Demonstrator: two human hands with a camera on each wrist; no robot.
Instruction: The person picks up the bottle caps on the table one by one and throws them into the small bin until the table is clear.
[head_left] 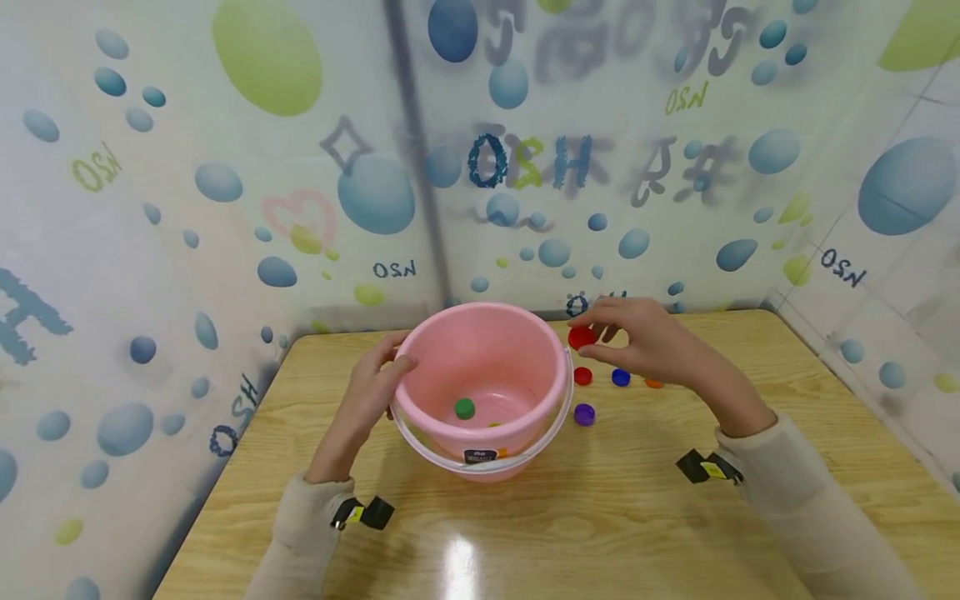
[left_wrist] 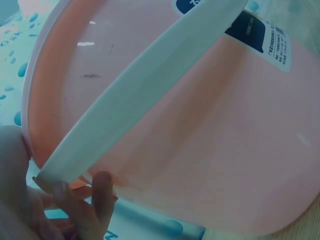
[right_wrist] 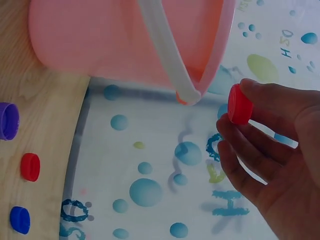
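A pink bucket (head_left: 480,333) with a white handle (right_wrist: 165,50) stands on the table, tilted a little toward me. My left hand (head_left: 371,383) grips its rim on the left, the thumb over the edge and the other fingers outside. In the head view a green bottle cap (head_left: 464,408) lies inside the bucket, and a yellowish bit shows behind the front rim. My right hand (head_left: 645,337) pinches a red bottle cap (right_wrist: 240,105) between thumb and fingers, just off the bucket's right rim. The left wrist view shows the bucket's label (left_wrist: 260,37) and handle close up.
Right of the bucket lie a purple cap (head_left: 584,414), another red cap (head_left: 582,376), a blue cap (head_left: 621,377) and an orange cap (head_left: 654,383), partly under my right hand. A patterned curtain (head_left: 600,217) hangs behind the wooden table (head_left: 600,533).
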